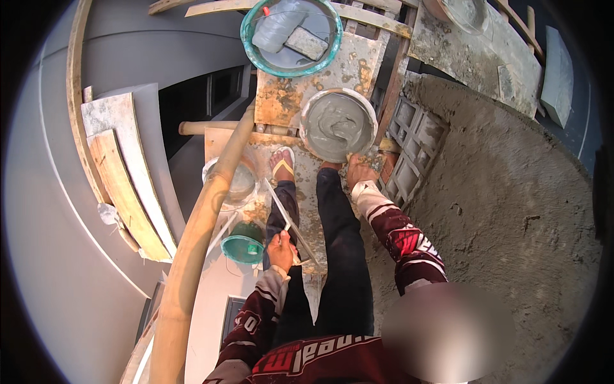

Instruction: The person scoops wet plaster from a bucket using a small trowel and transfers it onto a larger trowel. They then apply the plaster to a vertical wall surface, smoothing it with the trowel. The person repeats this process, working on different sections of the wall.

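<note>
1. Mortar, wet and grey, (336, 125) sits swirled inside a round, pale-rimmed bucket (304, 118) just ahead of the person's feet; a similar grey coat covers the broad wall (505, 192) on the right.
2. A thick bamboo pole (192, 262) slants up along the left side, passing in front of a second pale bucket (243, 185).
3. Stained boards (275, 102) form the platform under the mortar bucket.
4. A teal tub (291, 72) stands beyond that bucket, holding liquid, a whitish bundle (278, 29) and a grey block (307, 43).
5. A smaller green bucket (245, 230) is left of the person's legs.
6. A long, straight-edged float (280, 205) is tilted in front of the left leg; the left hand (281, 251) grasps it, fingers curled round its handle.
7. The right hand (361, 173) is at the mortar bucket's near rim, fingers bent; I cannot tell whether they grip the flat, grey-speckled piece (372, 160) beside them.
</note>
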Motion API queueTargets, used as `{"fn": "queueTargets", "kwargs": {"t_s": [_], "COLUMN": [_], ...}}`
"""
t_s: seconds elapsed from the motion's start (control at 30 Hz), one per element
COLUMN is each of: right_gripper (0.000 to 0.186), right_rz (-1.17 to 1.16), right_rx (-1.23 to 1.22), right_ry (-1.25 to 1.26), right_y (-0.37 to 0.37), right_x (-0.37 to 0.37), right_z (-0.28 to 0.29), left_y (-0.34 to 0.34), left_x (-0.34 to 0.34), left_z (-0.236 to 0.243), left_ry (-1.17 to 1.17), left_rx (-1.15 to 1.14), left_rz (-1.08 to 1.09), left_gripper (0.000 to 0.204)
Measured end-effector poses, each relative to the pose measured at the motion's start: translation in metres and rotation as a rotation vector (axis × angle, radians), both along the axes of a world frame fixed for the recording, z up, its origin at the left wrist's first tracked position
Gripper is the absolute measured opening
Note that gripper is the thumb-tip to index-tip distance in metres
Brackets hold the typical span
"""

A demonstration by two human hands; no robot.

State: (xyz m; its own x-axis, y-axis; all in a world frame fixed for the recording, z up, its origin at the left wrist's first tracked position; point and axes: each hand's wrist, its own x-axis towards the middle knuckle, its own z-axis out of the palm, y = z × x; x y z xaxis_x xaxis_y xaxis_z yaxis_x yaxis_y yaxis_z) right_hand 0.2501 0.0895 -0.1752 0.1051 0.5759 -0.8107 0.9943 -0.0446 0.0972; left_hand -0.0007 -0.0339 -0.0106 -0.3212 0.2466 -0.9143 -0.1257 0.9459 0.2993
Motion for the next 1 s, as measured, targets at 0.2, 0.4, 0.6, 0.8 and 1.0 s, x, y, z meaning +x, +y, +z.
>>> {"fn": "queueTargets", "kwargs": {"t_s": [0.2,0.4,0.6,0.8,1.0], "right_gripper": [0.022,0.044,0.054,0.061,0.057], "right_rz": [-1.922,-0.85,-0.048,0.007,0.072], "right_rx": [-0.461,-0.124,0.046,-0.094,-0.091], "right_ry": [0.933,0.51,0.139,-0.06,0.079], "right_y": [0.034,0.049,0.144,0.11,0.055], "right_x": [0.022,0.011,-0.009,-0.051,-0.015], "right_z": [-0.026,0.101,0.08,-0.027,0.001], "left_y": [-0.002,0.0,-0.002,0.003,0.007], "left_x": [0.002,0.0,-0.004,-0.005,-0.005], "left_z": [0.0,0.002,-0.002,0.004,0.001], "left_ry": [0.011,-0.021,-0.017,0.015,-0.015], "left_rx": [-0.028,-0.008,0.01,-0.009,0.013], "left_rz": [0.031,0.018,0.028,0.011,0.002], "left_gripper": [0.04,0.039,0.037,0.037,0.041]}}
